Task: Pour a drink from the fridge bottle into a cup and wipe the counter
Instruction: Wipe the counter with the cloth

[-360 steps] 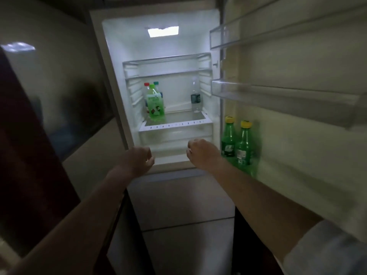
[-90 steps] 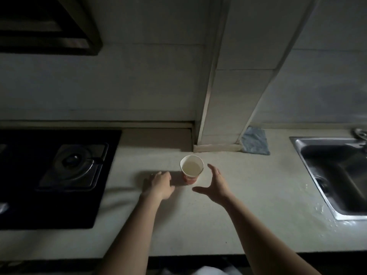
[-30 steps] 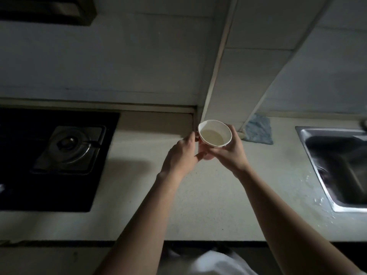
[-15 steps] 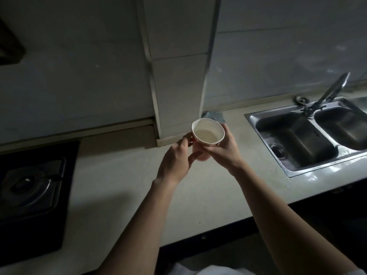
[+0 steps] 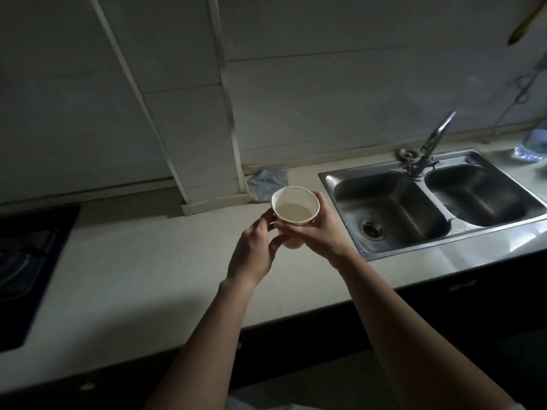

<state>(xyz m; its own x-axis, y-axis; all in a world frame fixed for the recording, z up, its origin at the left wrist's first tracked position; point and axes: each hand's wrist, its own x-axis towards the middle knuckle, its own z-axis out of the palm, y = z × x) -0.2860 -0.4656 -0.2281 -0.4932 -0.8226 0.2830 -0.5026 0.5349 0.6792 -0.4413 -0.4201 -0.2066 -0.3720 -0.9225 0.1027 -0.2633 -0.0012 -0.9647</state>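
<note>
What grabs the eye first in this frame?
The white cup, part-filled with pale liquid, held by both the left hand and the right hand above the counter, mid-frame. To its right sits the steel double sink with its faucet. Behind the cup, a blue-grey cloth lies by the wall.

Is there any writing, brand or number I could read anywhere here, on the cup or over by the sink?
No text in this view can be read.
On the paper cup: no print shows on its visible parts.
On the plastic bottle at the far right: a bluish label, too blurred to read.
</note>
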